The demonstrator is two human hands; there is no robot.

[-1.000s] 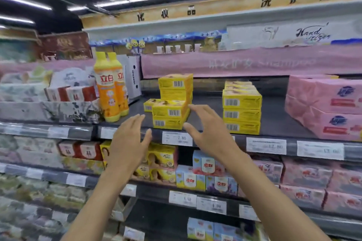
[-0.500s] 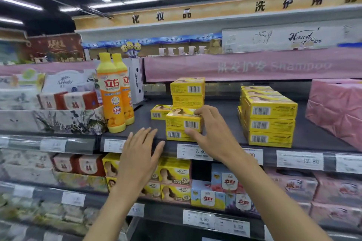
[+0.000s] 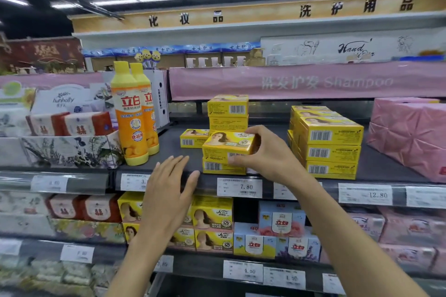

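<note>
Holding the left hand [image 3: 169,190] flat by the near edge of the shelf [image 3: 173,152], fingers straight, gripping nothing. Pinching the top yellow box [image 3: 226,144] with the right hand [image 3: 270,154], thumb near, fingers curled over the far side. Probably lifting it off the box below [image 3: 222,167], mid-shelf. Next, likely needing a gentle pull up and near. Minding the orange bottles [image 3: 130,113] far left, the tall pile [image 3: 228,113] just behind, the yellow stack [image 3: 330,147] on the right.
</note>
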